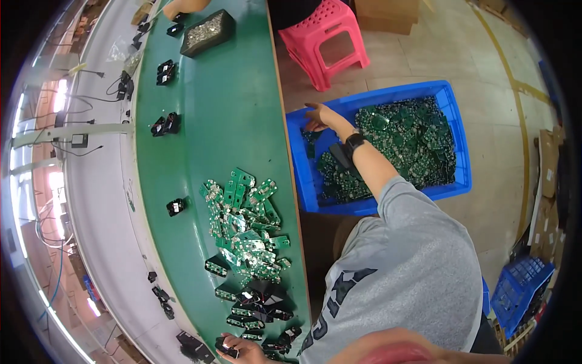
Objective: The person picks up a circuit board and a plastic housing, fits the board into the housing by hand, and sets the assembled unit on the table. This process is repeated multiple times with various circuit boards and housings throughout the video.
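Note:
My left hand, at the lower edge, is closed around a small black plastic casing. Several casings fitted with green boards lie on the table just above that hand. My right arm, with a black watch on the wrist, stretches across a blue bin heaped with green circuit boards. Over the bin's left side is my right hand, its fingers apart and no held thing showing. A black block lies in the bin beside the wrist. A loose pile of green circuit boards covers part of the table.
The green table carries black casings along its left side and a dark box of small metal parts. Another person's hand shows at the top. A pink stool and a blue crate stand on the floor.

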The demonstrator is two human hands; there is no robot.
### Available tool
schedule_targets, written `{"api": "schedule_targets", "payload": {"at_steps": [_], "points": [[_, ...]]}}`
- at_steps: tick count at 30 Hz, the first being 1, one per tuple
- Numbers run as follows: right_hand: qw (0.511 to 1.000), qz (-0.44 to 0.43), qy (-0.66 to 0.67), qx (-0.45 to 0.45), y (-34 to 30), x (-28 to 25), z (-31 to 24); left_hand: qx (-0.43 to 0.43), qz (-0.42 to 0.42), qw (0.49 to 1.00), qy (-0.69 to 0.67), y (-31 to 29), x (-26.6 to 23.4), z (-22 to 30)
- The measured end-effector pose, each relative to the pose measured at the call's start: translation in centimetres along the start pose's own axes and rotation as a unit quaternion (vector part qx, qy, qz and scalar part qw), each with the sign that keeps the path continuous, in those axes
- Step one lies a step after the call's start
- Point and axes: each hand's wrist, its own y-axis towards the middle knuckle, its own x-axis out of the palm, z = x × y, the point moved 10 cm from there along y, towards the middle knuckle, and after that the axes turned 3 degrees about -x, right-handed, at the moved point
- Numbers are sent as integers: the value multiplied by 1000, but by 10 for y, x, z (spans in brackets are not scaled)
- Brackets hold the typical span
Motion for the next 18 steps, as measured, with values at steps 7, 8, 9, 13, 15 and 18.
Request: {"api": "schedule_targets", "payload": {"at_steps": [7,8,9,13,15,18], "points": [[994,-108,19,-22,-16,46,-1,-210,-102,966,-112,-33,54,-38],[991,-105,61,-51,-24,38,10,-209,-77,965,-136,-37,59,-43],[995,-37,51,-74,-39,17,20,-212,-54,963,-155,-39,65,-49],[981,92,83,-149,-101,-9,76,-154,-58,978,-130,-48,74,-52],[980,63,69,-173,-138,-6,66,-181,-100,961,-186,-51,73,-56],[965,153,46,-210,-189,-4,11,-85,-40,981,-170,-35,38,-52]]}}
